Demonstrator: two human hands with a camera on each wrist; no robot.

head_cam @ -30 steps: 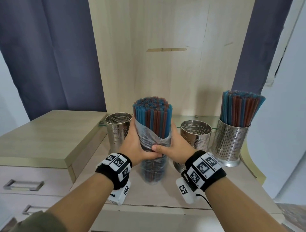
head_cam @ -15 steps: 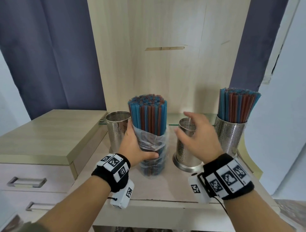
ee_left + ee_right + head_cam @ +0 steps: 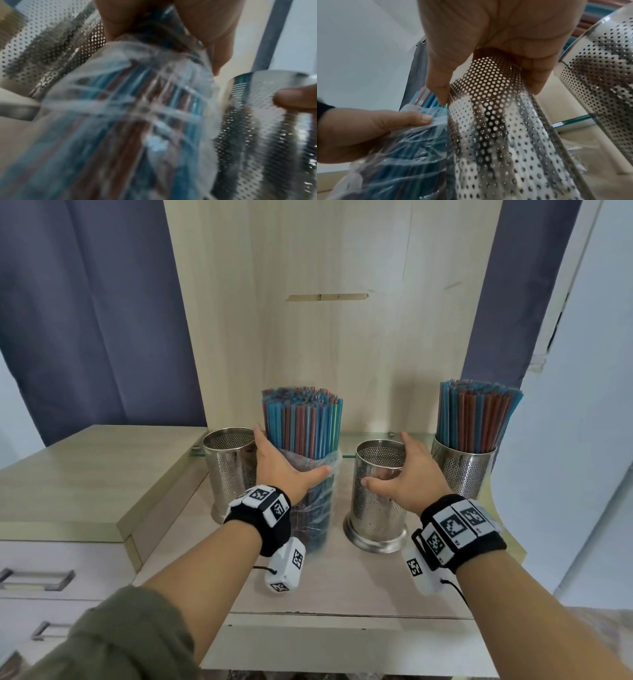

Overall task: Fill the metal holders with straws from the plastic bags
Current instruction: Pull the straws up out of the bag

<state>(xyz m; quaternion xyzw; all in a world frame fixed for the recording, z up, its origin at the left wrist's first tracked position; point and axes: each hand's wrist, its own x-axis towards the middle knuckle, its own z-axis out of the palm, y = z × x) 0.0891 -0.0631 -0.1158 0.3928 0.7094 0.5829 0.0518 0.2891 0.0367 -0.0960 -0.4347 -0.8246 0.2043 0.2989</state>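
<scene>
A clear plastic bag (image 3: pixel 317 508) of blue and red straws (image 3: pixel 303 422) stands upright on the light wooden counter (image 3: pixel 342 587). My left hand (image 3: pixel 287 463) grips the bag at mid-height, thumb in front. In the left wrist view the bag of straws (image 3: pixel 137 121) fills the frame, blurred. My right hand (image 3: pixel 399 474) wraps around the empty middle metal holder (image 3: pixel 375 508), thumb in front, fingers behind its rim. The right wrist view shows this perforated middle holder (image 3: pixel 496 135) between thumb and fingers, and my left thumb (image 3: pixel 412 119) on the plastic.
Another empty perforated holder (image 3: pixel 229 467) stands just left of the bag. At the far right a third holder (image 3: pixel 462 474) is packed with straws (image 3: pixel 476 416). A raised cabinet top (image 3: pixel 85 474) with drawers lies left; a wooden back panel (image 3: pixel 325 320) rises behind.
My right hand let go of the bag, swung right and closed round the middle holder. My left hand stayed on the bag, which now stands a little further back.
</scene>
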